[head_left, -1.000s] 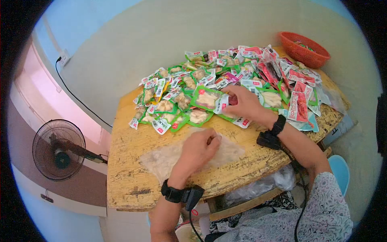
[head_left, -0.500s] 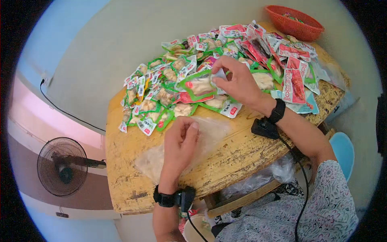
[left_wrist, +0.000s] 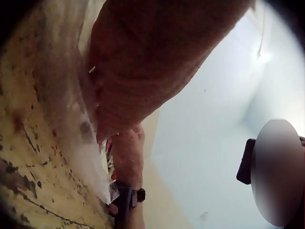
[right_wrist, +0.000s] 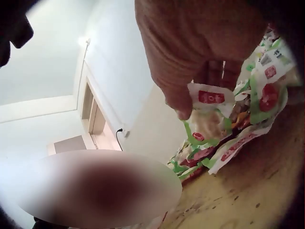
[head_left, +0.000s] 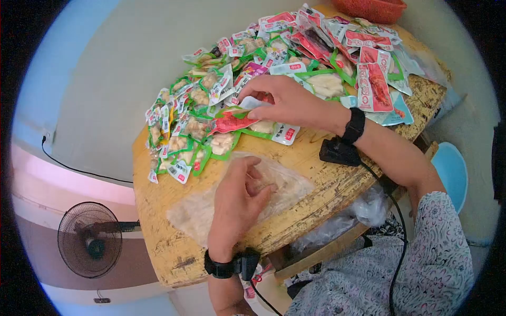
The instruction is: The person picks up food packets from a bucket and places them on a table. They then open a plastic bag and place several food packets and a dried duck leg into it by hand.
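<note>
My right hand (head_left: 300,105) pinches a small green-edged snack packet (right_wrist: 206,128) by its white end, between thumb and fingers. Pale food shows through the packet's clear front in the right wrist view. In the head view it is tilted nearly edge-on above the near side of the packet pile (head_left: 197,100). My left hand (head_left: 237,197) is over a clear plastic bag (head_left: 287,184) lying on the worn yellow table (head_left: 158,231). Its fingers curl loosely, with the thumb apart from them, and the film shows around the fingertips. A red packet (head_left: 229,122) lies just below the held one.
Red-and-white packets (head_left: 375,87) cover the right of the pile. A red basket (head_left: 371,9) stands at the table's far edge. More clear plastic (head_left: 363,210) sits beneath the near edge, and a blue basin (head_left: 452,174) is low at the right. A fan (head_left: 89,239) stands at the left.
My right hand has lifted the packet from the pile, moved it left and tilted it. My left hand's thumb has spread from its fingers over the bag. The head view has shifted.
</note>
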`<state>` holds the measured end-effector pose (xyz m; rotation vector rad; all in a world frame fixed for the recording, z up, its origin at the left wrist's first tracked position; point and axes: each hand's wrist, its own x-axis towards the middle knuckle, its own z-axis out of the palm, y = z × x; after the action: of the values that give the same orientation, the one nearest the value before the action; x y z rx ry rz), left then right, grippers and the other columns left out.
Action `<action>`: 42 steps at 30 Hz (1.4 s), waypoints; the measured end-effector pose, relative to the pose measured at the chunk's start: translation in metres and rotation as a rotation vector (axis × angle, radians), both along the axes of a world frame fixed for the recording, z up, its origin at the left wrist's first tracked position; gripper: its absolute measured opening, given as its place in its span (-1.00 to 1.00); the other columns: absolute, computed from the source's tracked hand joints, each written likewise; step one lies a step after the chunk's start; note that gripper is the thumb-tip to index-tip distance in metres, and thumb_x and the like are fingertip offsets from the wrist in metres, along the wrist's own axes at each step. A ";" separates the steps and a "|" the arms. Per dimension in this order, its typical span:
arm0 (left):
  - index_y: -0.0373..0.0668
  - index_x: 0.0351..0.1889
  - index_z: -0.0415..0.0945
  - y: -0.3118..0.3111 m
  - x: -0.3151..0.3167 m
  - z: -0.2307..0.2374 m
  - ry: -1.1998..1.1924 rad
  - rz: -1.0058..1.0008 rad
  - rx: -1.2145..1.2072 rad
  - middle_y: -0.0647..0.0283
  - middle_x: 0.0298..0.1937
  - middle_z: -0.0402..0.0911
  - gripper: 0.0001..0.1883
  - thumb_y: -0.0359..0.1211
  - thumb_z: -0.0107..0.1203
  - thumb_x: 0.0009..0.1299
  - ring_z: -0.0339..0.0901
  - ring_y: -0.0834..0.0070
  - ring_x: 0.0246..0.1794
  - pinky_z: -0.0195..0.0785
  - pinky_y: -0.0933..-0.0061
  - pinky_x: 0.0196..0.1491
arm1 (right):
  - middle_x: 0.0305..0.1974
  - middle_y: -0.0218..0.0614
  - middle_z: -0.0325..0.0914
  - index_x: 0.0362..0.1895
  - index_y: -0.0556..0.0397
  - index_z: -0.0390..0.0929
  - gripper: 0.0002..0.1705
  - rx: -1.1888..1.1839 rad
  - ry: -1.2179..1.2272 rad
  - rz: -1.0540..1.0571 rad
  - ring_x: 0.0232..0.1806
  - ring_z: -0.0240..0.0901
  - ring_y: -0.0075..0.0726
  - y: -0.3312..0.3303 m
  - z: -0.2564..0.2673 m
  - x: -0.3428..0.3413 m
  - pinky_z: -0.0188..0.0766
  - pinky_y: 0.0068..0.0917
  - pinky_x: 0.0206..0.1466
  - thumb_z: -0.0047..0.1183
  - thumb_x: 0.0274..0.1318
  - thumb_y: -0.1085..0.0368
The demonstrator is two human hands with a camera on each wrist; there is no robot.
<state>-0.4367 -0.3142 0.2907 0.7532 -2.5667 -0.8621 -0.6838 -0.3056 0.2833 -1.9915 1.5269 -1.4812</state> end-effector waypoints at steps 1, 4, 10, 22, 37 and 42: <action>-0.20 0.19 0.38 0.000 0.000 -0.001 -0.011 0.001 0.027 0.22 -0.27 0.49 -0.41 -0.43 0.39 0.20 0.46 0.45 -0.44 0.41 0.42 -0.31 | -0.30 -0.30 0.55 -0.12 0.10 0.59 -0.72 -0.038 0.016 -0.021 -0.28 0.44 -0.35 -0.003 -0.005 -0.003 0.39 -0.36 -0.21 0.24 0.07 0.29; -0.13 0.37 0.32 0.000 0.002 0.002 -0.026 0.001 0.076 0.20 -0.22 0.46 -0.24 -0.43 0.39 0.18 0.46 0.43 -0.44 0.41 0.39 -0.30 | -0.40 -0.06 0.54 -0.29 0.14 0.54 -0.68 -0.069 0.021 -0.090 -0.32 0.54 0.01 -0.011 -0.014 -0.006 0.41 -0.17 -0.26 0.21 0.08 0.12; 0.02 0.43 0.38 0.000 0.006 0.000 -0.040 -0.151 0.161 0.41 -0.35 0.43 -0.28 -0.49 0.32 0.27 0.34 0.65 -0.42 0.31 0.55 -0.30 | -0.50 -0.07 0.47 -0.34 0.17 0.48 -0.66 -0.092 -0.072 -0.266 -0.41 0.49 -0.06 -0.008 0.001 -0.006 0.35 -0.17 -0.32 0.17 0.15 0.12; -0.25 -0.15 0.50 -0.011 0.000 -0.027 0.164 -0.098 0.202 0.33 -0.48 0.50 -0.88 -0.48 0.17 0.40 0.41 0.60 -0.56 0.31 0.53 -0.47 | -0.48 -0.37 0.40 -0.31 0.17 0.46 -0.72 -0.055 -0.118 -0.245 -0.47 0.31 -0.52 0.072 0.033 -0.015 0.25 -0.41 -0.41 0.14 0.22 0.18; -0.22 -0.20 0.53 0.000 0.000 -0.013 0.315 -0.045 -0.168 0.19 -0.46 0.54 -0.90 -0.50 0.16 0.34 0.50 0.44 -0.53 0.38 0.42 -0.41 | -0.33 -0.55 0.54 -0.10 0.10 0.56 -0.83 -0.043 -0.468 -0.140 -0.38 0.38 -0.76 0.115 0.030 0.023 0.32 -0.64 -0.37 0.12 0.33 0.28; -0.22 -0.22 0.50 0.000 0.000 -0.013 0.366 0.008 -0.202 0.20 -0.48 0.52 -0.88 -0.53 0.17 0.31 0.48 0.46 -0.55 0.37 0.44 -0.43 | -0.43 -0.57 0.36 -0.21 0.10 0.51 -0.83 -0.018 -0.214 -0.228 -0.45 0.25 -0.71 0.123 0.020 0.024 0.21 -0.61 -0.41 0.14 0.32 0.26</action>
<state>-0.4363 -0.3143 0.2782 0.4933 -2.2776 -0.6540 -0.6595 -0.1827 0.3033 -1.6483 1.6951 -1.7363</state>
